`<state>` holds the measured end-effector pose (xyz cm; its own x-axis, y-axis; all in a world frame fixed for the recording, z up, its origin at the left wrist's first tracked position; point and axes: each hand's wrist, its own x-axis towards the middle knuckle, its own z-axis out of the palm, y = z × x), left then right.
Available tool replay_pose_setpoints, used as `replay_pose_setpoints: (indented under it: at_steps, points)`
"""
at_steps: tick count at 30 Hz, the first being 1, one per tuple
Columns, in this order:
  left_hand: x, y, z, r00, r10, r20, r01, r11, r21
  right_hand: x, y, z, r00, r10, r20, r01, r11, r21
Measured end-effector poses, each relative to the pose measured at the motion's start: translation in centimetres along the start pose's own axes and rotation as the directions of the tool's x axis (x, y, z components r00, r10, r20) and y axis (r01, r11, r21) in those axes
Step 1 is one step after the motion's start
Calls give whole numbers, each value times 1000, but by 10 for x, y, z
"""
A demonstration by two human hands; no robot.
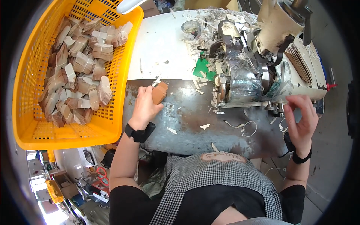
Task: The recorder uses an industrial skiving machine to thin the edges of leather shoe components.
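My left hand (143,106) is closed around a small brown leather-like piece (159,93) with a scalloped edge, held just above the worn metal front of the worktable (180,131). Whether it is one piece or a stack I cannot tell. A pale strip lies by my left fingertips. On the right, my right hand (302,117) is raised beside the front arm of a grimy bench machine (245,88). Its fingers are loosely bent with the thumb apart, and nothing shows between them. A thin pale loop of cord (249,128) lies on the table between the hands.
A yellow basket (125,80) at left holds many banded bundles of brown and tan pieces (83,63). Scraps heap behind the machine, near a clear round cup (191,30) and a green patch (204,68). Brown flat pieces (299,63) lie stacked at far right.
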<state>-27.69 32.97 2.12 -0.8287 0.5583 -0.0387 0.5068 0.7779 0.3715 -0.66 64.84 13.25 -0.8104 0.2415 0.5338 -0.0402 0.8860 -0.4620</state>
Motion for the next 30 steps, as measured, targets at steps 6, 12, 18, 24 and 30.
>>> replay_pose_setpoints:
  at_steps: [6,12,18,24,30]
  points:
    - [-1,2,-2,994,-43,104,37,997,63,-2,-14,20,999,-8,48,3,994,106]
    - [1,9,-4,995,69,74,-60,992,-109,3,-29,27,996,-18,88,7,993,121]
    - [-10,85,-43,951,190,245,120,502,-857,10,-51,61,981,-171,94,134,941,311]
    - [-4,168,-16,798,466,381,582,-438,-685,2,-66,98,970,-214,-115,234,950,208]
    - [-8,187,-13,780,449,435,571,-228,-788,-5,-44,100,928,-302,-217,302,953,-34]
